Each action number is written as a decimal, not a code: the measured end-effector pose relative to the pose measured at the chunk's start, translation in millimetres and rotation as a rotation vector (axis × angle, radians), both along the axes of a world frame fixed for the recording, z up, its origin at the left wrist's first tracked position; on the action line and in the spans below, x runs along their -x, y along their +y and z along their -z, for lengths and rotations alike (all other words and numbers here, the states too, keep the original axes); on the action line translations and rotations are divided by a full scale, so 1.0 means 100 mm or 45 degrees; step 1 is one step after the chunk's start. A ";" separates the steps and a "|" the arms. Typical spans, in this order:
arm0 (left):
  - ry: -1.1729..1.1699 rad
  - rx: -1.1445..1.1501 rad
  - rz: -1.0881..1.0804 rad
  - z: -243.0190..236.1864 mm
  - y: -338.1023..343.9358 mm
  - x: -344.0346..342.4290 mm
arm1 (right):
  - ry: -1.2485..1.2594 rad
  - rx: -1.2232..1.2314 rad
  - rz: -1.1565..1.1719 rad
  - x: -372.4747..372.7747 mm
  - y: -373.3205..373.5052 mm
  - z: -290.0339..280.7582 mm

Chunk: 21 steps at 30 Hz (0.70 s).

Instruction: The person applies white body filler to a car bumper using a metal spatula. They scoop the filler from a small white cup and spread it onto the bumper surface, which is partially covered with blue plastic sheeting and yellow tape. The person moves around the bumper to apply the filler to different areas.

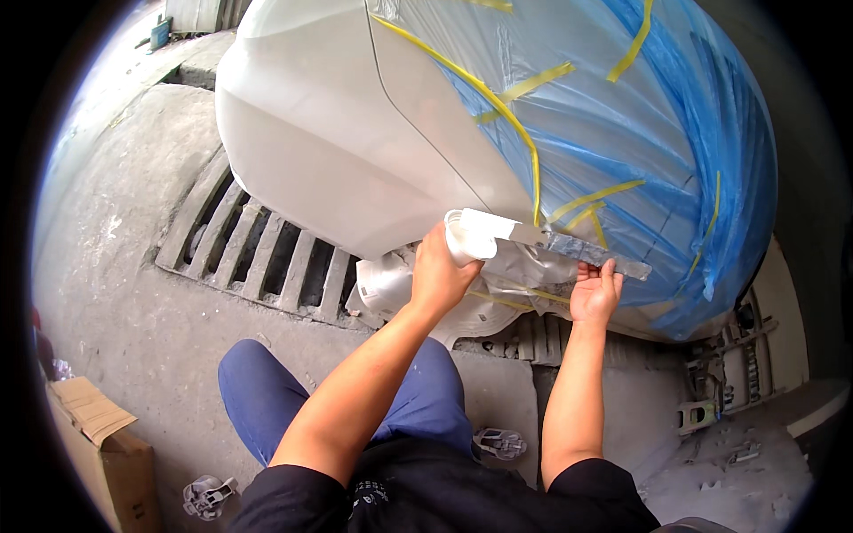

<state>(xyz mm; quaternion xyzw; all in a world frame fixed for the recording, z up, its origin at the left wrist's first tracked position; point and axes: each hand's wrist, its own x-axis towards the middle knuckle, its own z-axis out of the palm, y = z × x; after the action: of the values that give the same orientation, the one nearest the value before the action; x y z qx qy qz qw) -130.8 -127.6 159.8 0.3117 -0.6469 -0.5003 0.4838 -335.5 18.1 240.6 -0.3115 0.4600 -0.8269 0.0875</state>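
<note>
My left hand (437, 271) grips a white cup (469, 240) below a silver-white car body panel (329, 151). A flat white piece (484, 222) extends rightward from the cup's rim toward a long, mottled metallic strip (560, 244). My right hand (593, 298) has its curled fingers on the underside of that strip, near its right end; whether the two flat pieces are one tool I cannot tell. Blue translucent sheeting (675, 178) with yellow tape (511, 115) covers the car's right part. Behind my hands is a crumpled pale covering (382, 284) along the car's lower edge.
A slotted concrete drain cover (231, 240) runs under the car on the concrete floor (115, 231). A cardboard box (124, 480) stands at lower left, near a small clear-and-grey object (206, 499); another (498, 444) lies by my leg. Loose parts (737, 364) are at right.
</note>
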 end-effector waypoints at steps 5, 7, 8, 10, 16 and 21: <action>-0.085 0.104 0.002 0.09 0.05 -0.05 | 0.386 -0.161 -0.046 -0.37 -0.02 -0.47; -0.070 0.139 0.021 0.13 0.10 -0.03 | 0.536 -0.252 -0.028 -0.53 -0.06 -0.61; -0.062 0.157 0.031 0.16 0.13 -0.02 | 0.613 -0.310 -0.026 -0.57 -0.08 -0.65; -0.067 0.179 0.046 0.19 0.17 0.02 | 0.736 -0.386 -0.017 -0.62 -0.15 -0.64; -0.058 0.243 0.077 0.28 0.25 0.11 | 0.550 -0.580 0.074 -0.67 -0.20 -0.55; -0.103 0.169 0.092 0.26 0.19 0.11 | 0.259 -0.474 0.094 -0.39 -0.09 -0.58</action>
<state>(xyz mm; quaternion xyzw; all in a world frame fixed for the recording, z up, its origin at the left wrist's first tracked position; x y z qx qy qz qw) -141.5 -108.5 134.1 0.2755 -0.7085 -0.4603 0.4585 -296.3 8.7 298.7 -0.3549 0.6223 -0.6945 0.0663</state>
